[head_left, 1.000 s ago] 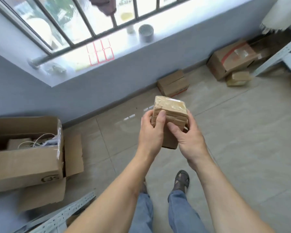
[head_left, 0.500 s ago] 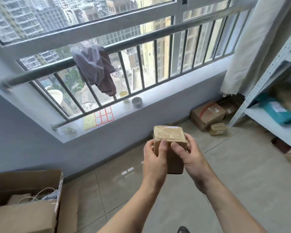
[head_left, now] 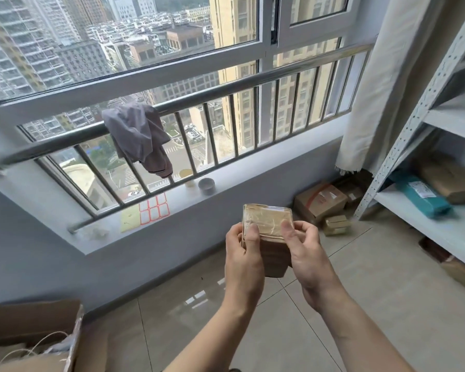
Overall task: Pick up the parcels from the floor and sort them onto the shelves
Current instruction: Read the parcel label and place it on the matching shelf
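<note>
- Nearest, at the lower left, an open cardboard box (head_left: 30,342) sits on the tiled floor (head_left: 387,304) with string spilling from it.
- In the middle, both hands grasp a small taped brown parcel (head_left: 270,232) held up off the floor: the left hand (head_left: 243,260) clasps its left side with the thumb on the near face, and the right hand (head_left: 308,260) pinches its right side, thumb on top.
- To the right stands a grey metal shelf unit (head_left: 424,224); its lower shelf carries a teal parcel (head_left: 420,196) and a brown one (head_left: 450,178) just beside it.
- Farther off, by the wall under the curtain (head_left: 381,89), more cardboard parcels (head_left: 320,201) lie on the floor, a small one (head_left: 336,225) in front.
- Farthest, a window sill (head_left: 172,210) bears a sheet of red-edged labels (head_left: 154,209); a cloth (head_left: 138,135) hangs on the railing.
- Judgement: pick-up looks done, and carrying is in hand. The next move calls for a turn right and a free spot on a shelf.
</note>
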